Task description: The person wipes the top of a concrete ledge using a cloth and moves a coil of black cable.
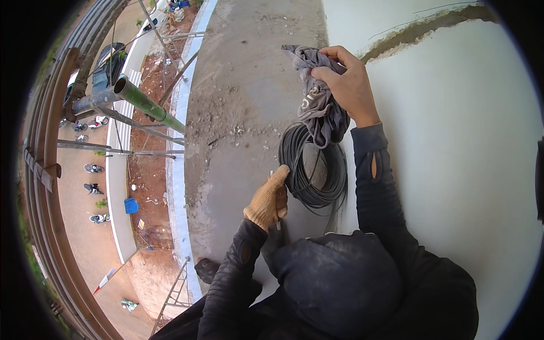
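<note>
My right hand, bare, pinches a crumpled grey cloth with pale lettering between thumb and fingers. The cloth hangs over the upper rim of a coil of dark cable or wire, which stands close to the wall on the concrete ledge. My left hand, in a tan knitted glove, is at the coil's left edge, its thumb against the strands. A thin pale rod shows above and below the gloved fist; its middle is hidden by the fingers.
A pale wall with a rough channel rises on the right. Grit lies on the concrete ledge. Past its edge at left stand scaffold poles, including a green pipe, with a drop to ground where motorbikes are parked.
</note>
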A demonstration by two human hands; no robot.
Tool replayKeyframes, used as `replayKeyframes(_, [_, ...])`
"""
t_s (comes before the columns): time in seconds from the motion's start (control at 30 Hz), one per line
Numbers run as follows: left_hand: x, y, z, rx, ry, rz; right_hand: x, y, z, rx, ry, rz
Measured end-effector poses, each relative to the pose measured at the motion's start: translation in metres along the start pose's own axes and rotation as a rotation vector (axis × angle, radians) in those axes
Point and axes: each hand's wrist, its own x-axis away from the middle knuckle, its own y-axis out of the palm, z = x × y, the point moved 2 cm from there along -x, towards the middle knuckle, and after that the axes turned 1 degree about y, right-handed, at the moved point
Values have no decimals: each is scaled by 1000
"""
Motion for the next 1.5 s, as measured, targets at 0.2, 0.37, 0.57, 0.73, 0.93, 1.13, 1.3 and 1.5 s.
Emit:
replayKeyframes(0.2, [-7, 74, -14, 137, 187, -80, 38, 36, -30, 249, -334, 26])
replayKeyframes(0.37, [-77, 54, -76, 489, 63, -192, 63, 103, -34, 466, -299, -354])
replayKeyframes(0.57, [-14, 109, -28, -590, 227, -129, 64, 113, 72, 1096, 0, -609])
replayKeyframes(0.73, [-5, 132, -25, -729, 441, -94, 44, 113, 123, 1434, -40, -857])
replayKeyframes(0.93, [-18, 121, -27, -1067, 414, -158, 69, 108, 172, 1237, 301, -694])
replayKeyframes(1.13, [-59, 87, -77, -1634, 506, -349, 87, 184, 110, 446, 32, -460])
replayKeyframes(1.3, [-51, 75, -66, -1515, 548, -415, 36, 190, 77, 402, -47, -256])
replayKeyframes(1.5, [-47, 93, -43, -1406, 438, -504, -12, 165, 171, 677, 139, 103])
